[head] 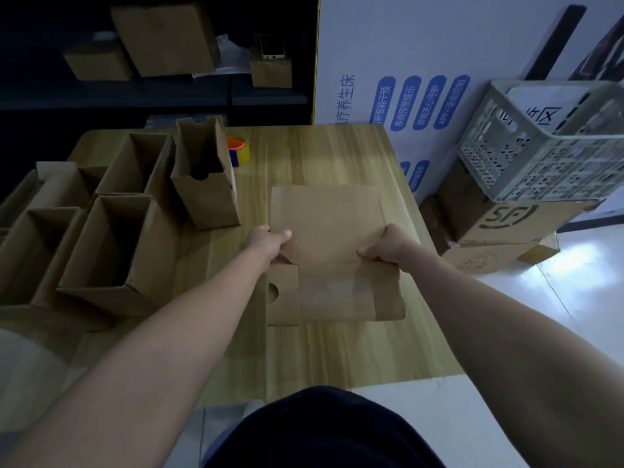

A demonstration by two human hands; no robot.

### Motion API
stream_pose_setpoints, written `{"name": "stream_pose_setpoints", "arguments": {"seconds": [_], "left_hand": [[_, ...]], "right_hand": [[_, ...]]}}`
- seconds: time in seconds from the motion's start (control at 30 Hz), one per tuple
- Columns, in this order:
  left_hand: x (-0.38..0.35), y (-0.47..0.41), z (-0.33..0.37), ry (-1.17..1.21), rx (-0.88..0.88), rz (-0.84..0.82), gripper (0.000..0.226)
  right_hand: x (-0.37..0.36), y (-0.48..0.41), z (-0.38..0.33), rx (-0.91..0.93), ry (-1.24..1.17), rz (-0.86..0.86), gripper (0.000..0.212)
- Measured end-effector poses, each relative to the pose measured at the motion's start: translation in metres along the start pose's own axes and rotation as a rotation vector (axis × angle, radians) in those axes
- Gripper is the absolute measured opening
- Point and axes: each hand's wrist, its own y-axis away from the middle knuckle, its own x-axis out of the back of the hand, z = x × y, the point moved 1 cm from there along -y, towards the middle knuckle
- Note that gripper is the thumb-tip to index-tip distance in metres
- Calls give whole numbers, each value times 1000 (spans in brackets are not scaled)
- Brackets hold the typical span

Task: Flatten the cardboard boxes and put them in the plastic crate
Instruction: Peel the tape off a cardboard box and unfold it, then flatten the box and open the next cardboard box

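Head view. A flattened box [329,251] lies near the middle of the wooden table [337,352], closer to its right edge, flaps spread toward the near edge. The left hand [266,239] grips the left side of the flattened box, fingers curled under and thumb pressed on top. The right hand [388,246] grips its right side the same way, fingers closed over the cardboard.

Along the left edge of the table stand four open boxes [111,251] still unfolded, close together. A taller open box [206,177] stands upright just left of the flattened box, not touching it. A roll of tape [238,150] sits behind the tall box toward the far edge.

The plastic crate [540,146] is off the table, beyond its right edge, tilted on a stack of large cartons [499,224] on the floor.
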Motion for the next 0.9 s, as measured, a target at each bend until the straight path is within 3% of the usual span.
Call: {"name": "stream_pose_setpoints", "arguments": {"seconds": [0.1,0.2,0.3,0.37,0.47,0.57,0.73,0.9], "left_hand": [[-4,0,-18,-144,68,-104,49],[-9,0,-33,-311,22,-139,69],[-19,-1,-41,-308,-28,-138,89],[-28,-3,-41,-348,-78,-164,85],[-42,-6,-43,-660,-150,-278,72],[-51,-9,-54,-893,-100,-407,78],[-57,-19,-69,-1221,-125,-422,91],[-61,-37,-69,-1305,-179,-366,93]], "right_hand": [[-6,-5,3,-1,27,15,86],[-16,-13,7,-24,23,31,81],[-24,-23,15,-6,33,66,77],[-28,-30,19,48,74,85,72],[-33,-44,24,76,103,39,71],[-41,-55,33,141,359,-68,86],[-62,-65,57,303,626,-255,95],[-70,-75,66,282,668,-240,101]]}}
